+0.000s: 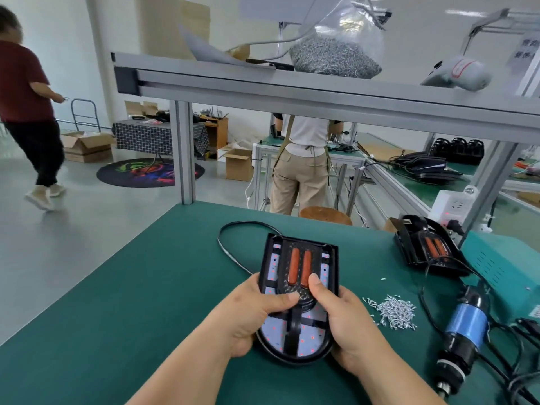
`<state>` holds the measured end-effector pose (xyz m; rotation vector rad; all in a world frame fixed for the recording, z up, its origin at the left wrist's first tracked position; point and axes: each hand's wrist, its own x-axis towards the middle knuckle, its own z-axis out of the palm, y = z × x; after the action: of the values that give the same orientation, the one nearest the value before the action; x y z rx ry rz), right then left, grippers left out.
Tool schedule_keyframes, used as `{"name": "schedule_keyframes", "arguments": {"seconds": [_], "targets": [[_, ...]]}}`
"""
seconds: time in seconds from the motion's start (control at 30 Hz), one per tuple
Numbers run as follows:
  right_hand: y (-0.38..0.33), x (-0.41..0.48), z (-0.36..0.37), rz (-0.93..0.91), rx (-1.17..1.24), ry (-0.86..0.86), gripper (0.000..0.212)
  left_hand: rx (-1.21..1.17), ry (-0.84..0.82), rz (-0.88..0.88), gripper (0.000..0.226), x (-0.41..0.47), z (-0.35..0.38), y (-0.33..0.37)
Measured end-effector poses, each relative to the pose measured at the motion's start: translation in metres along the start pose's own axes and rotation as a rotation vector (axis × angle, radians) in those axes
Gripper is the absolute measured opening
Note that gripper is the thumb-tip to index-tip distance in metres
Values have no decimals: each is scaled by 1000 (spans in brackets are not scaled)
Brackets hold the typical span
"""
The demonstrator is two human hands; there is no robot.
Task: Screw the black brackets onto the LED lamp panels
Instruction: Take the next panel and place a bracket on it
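On the green counter, left of the screw pile, left hand and right hand clamp the LED lamp panel, thumbs on its black bracket; seemingly light, rigid plastic, best held by its rim.

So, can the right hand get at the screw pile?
Probably yes: the screw pile lies on open mat just beside the right hand, though it grips the lamp panel now.

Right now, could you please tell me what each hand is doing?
Left hand: grips the LED lamp panel by its left edge, thumb on the black bracket.
Right hand: grips the panel's right edge, thumb on the bracket.
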<state>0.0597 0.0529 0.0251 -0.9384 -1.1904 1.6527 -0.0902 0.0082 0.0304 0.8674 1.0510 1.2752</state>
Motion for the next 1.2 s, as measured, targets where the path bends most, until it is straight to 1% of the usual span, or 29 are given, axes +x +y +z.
{"name": "schedule_keyframes", "arguments": {"seconds": [0.07,0.2,0.23,0.37,0.43,0.53,0.6,0.67,0.73,0.8,0.87,0.9,0.93,1.0,1.07,1.13,1.17,1.2], "targets": [[1,3,-3,8,-10,-10,39,25,37,-28,24,2,1,0],[0,6,-3,48,-25,-15,37,74,93,-91,20,3,-1,-2],[0,6,-4,67,-25,-18,36,54,95,-108,22,3,-1,-1],[-1,-1,-6,154,-11,-31,35,-149,84,-214,47,3,-6,8],[1,-4,-3,168,-41,-12,34,-219,90,-213,51,4,-7,10],[1,-8,0,176,-123,41,29,-254,54,-227,53,4,-5,9],[-1,-10,0,186,-188,43,25,-226,82,-186,46,4,-4,7],[-4,-12,-1,182,-247,22,25,-187,116,-144,38,4,-1,5],[-4,-14,1,145,-301,26,35,-203,129,-140,38,5,0,5],[-2,-15,2,85,-376,86,57,-246,78,-195,30,6,-2,9],[-2,-15,2,50,-418,125,76,-287,22,-275,38,6,-4,13],[-2,-15,1,32,-419,128,81,-294,41,-276,41,8,-7,15],[-3,-16,1,17,-406,130,82,-282,102,-249,40,11,-11,16],[-5,-17,1,-4,-373,132,81,-277,286,-149,40,18,-25,17],[-4,-17,0,-31,-407,136,84,-396,405,-91,50,23,-43,20],[-3,-18,0,-23,-493,130,90,-433,440,-56,53,23,-53,23],[-3,-18,0,-17,-540,126,86,-405,448,-42,51,23,-54,23],[-4,-18,-1,-17,-585,130,78,-349,468,-31,47,23,-50,20]]}}
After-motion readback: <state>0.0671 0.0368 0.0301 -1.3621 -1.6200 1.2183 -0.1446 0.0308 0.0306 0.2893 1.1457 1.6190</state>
